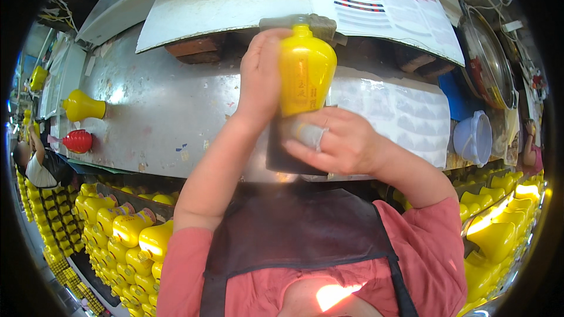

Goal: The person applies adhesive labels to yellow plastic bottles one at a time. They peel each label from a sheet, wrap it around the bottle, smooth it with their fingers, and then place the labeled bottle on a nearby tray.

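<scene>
A glossy yellow bottle with a narrow neck and a reddish printed panel is at the middle of the workbench, its neck pointing away from me. My left hand is closed along the bottle's left side, its fingers near the shoulder and slightly blurred. Around the lower end my right hand is closed, fingers pressed together. A whitish wrap covers one of its fingers. Beneath the right hand is a dark flat block, partly hidden. Behind the bottle's neck sits a grey block.
Printed decal sheets lie to the right on the metal bench; more rest on a raised white board. A yellow bottle and a red ribbed object stand left. A pale bucket is right. Yellow bottles crowd both sides.
</scene>
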`<state>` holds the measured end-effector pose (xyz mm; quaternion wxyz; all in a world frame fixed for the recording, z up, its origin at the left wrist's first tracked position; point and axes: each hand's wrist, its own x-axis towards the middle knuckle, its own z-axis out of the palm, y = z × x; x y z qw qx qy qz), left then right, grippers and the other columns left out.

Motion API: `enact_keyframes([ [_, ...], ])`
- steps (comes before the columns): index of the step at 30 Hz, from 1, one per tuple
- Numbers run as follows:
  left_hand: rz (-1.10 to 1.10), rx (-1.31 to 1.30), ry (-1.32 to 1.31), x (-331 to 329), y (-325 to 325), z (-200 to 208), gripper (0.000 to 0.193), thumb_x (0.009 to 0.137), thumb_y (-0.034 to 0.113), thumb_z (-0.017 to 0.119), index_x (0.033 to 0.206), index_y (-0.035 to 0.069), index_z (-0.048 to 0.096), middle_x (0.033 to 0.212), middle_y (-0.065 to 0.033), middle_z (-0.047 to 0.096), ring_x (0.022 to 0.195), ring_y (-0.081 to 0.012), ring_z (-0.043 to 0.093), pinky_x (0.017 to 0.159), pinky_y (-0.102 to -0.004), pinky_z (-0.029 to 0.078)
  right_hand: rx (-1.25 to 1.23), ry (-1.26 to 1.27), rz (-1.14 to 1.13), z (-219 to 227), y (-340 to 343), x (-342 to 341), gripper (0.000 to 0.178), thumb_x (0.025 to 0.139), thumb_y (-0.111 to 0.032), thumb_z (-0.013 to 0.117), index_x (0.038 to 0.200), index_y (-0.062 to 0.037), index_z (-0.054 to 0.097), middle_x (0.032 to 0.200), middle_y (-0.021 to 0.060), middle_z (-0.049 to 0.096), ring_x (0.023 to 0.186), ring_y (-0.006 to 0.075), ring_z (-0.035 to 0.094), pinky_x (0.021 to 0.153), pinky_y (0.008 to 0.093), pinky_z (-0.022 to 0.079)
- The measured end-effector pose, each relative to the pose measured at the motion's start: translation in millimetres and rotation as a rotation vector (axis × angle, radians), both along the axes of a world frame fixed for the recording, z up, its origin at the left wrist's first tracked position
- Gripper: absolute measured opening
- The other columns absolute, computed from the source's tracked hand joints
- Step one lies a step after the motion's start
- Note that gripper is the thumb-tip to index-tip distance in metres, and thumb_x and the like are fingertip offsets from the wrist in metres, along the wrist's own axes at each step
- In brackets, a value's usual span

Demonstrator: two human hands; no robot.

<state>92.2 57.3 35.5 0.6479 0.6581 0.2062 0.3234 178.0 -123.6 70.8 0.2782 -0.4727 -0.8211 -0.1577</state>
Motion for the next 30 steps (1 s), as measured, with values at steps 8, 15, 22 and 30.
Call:
enact_keyframes([
  [8, 0.134, 0.793, 0.195, -29, -34, -6, 0.065, 0.105, 0.032, 0.048, 0.158, -0.003, 0.032, 0.162, -0.0300, 0.031, 0.150, -0.0466, 0.028, 0.124, -0.0509, 0.019, 0.253, 0.587, -0.690, 8, 13, 27, 0.038, 0.081, -0.004, 0.081, 0.117, -0.0104, 0.072, 0.097, 0.0103, 0.075, 0.071, 0.0283, 0.068, 0.060, 0.0386, 0.053],
  [15, 0.134, 0.948, 0.402, -40, -46, -4, 0.095, 0.087, 0.027, 0.074, 0.159, -0.002, 0.021, 0.162, -0.0346, 0.021, 0.148, -0.0518, 0.026, 0.121, -0.0588, 0.022, 0.125, 0.303, -0.651, 49, 48, 37, 0.023, 0.087, -0.008, 0.073, 0.110, -0.0086, 0.070, 0.081, 0.0111, 0.069, 0.070, 0.0330, 0.068, 0.064, 0.0420, 0.055],
  [22, 0.123, 0.820, 0.446, -42, -50, -4, 0.120, 0.072, 0.034, 0.087, 0.158, -0.006, 0.013, 0.156, -0.0333, 0.031, 0.144, -0.0505, 0.033, 0.119, -0.0581, 0.028, 0.170, 0.560, -0.529, 27, 25, 23, 0.031, 0.084, 0.001, 0.081, 0.114, -0.0048, 0.074, 0.097, 0.0099, 0.077, 0.076, 0.0151, 0.071, 0.067, 0.0270, 0.056],
  [30, -0.133, 0.128, 0.353, -54, -47, -9, 0.121, 0.071, 0.024, 0.081, 0.162, -0.001, 0.005, 0.146, -0.0259, 0.048, 0.135, -0.0410, 0.051, 0.111, -0.0493, 0.044, 0.256, 0.760, -0.805, -23, 1, 13, 0.033, 0.087, -0.008, 0.083, 0.116, -0.0040, 0.068, 0.101, 0.0110, 0.075, 0.082, 0.0189, 0.072, 0.072, 0.0301, 0.057],
])
